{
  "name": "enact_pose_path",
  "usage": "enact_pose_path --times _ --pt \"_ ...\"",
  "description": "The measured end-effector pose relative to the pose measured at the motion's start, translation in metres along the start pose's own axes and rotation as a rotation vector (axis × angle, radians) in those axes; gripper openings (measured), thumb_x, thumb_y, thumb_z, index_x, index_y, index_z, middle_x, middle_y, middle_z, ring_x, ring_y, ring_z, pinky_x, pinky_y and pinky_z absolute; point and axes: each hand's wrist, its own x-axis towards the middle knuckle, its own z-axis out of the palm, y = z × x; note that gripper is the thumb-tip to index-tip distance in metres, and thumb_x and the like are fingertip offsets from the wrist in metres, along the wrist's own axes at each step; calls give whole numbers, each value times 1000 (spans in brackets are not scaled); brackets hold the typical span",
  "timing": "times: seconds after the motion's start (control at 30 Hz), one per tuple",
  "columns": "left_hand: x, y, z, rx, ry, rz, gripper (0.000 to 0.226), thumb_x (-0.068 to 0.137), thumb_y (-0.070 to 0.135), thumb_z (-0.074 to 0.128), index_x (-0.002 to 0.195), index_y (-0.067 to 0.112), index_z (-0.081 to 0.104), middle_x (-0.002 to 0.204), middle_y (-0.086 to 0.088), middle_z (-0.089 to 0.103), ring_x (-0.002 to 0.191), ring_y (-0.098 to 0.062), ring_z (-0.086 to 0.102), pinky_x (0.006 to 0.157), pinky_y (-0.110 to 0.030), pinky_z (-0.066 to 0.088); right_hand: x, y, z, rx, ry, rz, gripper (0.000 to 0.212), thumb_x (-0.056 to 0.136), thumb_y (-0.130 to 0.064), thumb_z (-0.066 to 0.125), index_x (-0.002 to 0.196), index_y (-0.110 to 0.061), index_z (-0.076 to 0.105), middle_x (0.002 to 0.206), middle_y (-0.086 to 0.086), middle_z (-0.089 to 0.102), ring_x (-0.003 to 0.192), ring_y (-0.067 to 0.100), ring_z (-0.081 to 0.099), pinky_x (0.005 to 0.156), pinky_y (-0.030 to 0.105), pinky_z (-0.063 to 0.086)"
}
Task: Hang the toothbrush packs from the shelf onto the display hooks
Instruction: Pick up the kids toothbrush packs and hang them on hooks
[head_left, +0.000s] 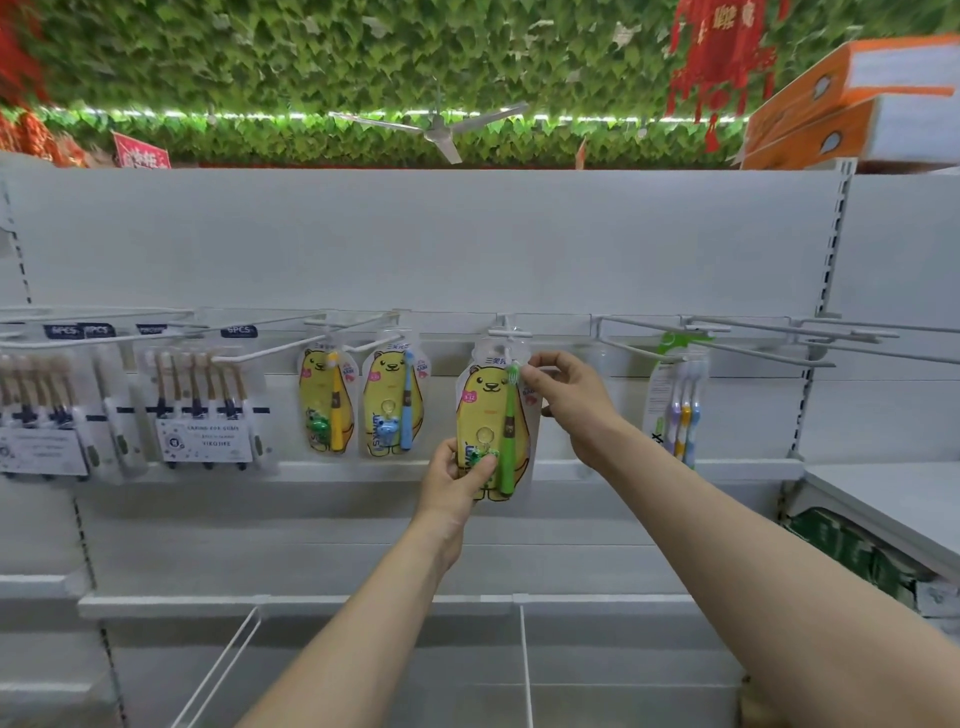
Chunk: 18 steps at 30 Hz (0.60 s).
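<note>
A yellow bear-shaped toothbrush pack with a green brush (485, 410) hangs at a white display hook (511, 332) in the middle of the rail. My left hand (457, 480) grips its lower left corner. My right hand (569, 400) pinches its upper right edge near the brush head. Two matching bear packs hang to the left, one with a yellow brush (326, 402) and one with a blue brush (393, 400). Whether the held pack's hole sits fully on the hook is hard to tell.
Packs of several brown-handled brushes (200, 405) fill the hooks at far left. A pack of pastel brushes (675, 402) hangs at right, beside long bare hooks (810, 335). Wire dividers (524, 670) stand on the white shelf below. Orange boxes (852, 104) sit top right.
</note>
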Motion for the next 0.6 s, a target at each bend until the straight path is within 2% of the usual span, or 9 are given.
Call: enact_pose_path --times 0.13,0.33,0.47,0.6 --pt "6 -5 3 -1 7 6 25 91 11 69 110 21 57 114 -8 71 107 -24 66 95 -40 54 4 4 -1 -20 11 -11 8 95 -15 66 90 -19 61 85 2 61 72 8 56 52 9 44" --pt "0 -7 5 -1 34 12 25 91 13 69 108 25 57 112 -7 70 106 -23 66 89 -35 55 3 5 -2 -14 9 -12 7 95 -15 66 90 -18 61 84 2 60 71 10 55 52 10 44" --pt "-8 -2 4 42 57 -3 23 91 14 69 106 27 56 113 -7 70 106 -23 66 93 -39 55 -5 -2 -1 -15 1 7 8 95 -15 66 90 -18 60 82 3 60 70 10 54 50 9 43" --pt "-15 13 6 131 86 -62 29 92 18 69 116 25 54 118 -6 67 109 -23 63 92 -37 53 -12 -13 2 -16 2 65 7 95 -17 66 94 -15 60 84 4 62 70 11 56 47 11 44"
